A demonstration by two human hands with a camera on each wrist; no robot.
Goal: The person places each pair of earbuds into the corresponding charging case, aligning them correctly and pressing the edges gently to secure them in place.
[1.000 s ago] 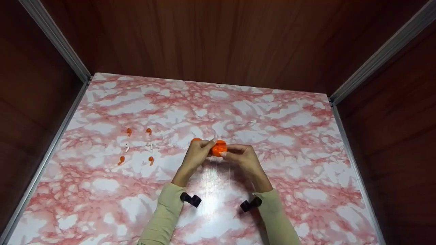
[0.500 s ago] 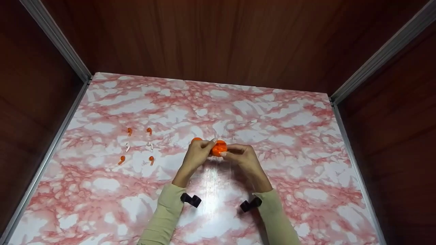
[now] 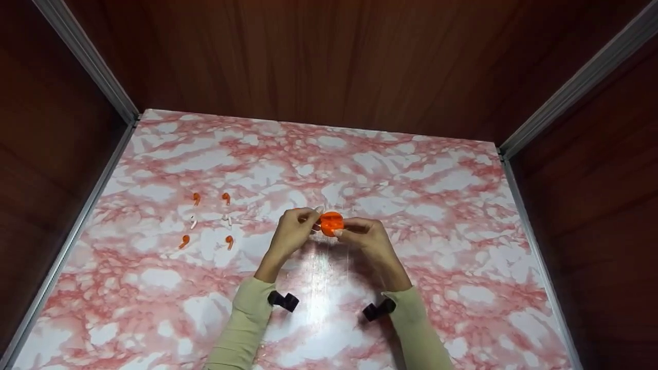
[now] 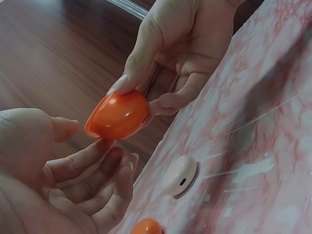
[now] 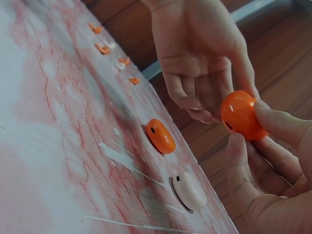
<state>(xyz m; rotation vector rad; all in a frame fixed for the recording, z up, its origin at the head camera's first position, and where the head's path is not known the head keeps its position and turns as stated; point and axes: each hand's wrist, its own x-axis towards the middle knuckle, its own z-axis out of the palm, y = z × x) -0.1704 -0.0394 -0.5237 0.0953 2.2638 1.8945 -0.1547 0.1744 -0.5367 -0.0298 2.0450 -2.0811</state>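
An orange earbud charging case is held up over the table by my right hand, thumb and fingers pinching its side. Its lid is up, and the slots inside face the head camera. My left hand is just left of the case with loosely bent fingers and nothing gripped. In the left wrist view its fingertips lie close below the rounded shell of the case. Beneath the hands, a second orange case and a white case lie closed on the table, mostly hidden in the head view.
To the left, orange earbuds and white earbuds lie in pairs on the pink-and-white marbled table. Dark wooden panels enclose the back and both sides. A black wrist camera sits at each sleeve.
My left hand has shifted slightly left, its thumb coming off the case edge. My right hand and the case stay almost in place.
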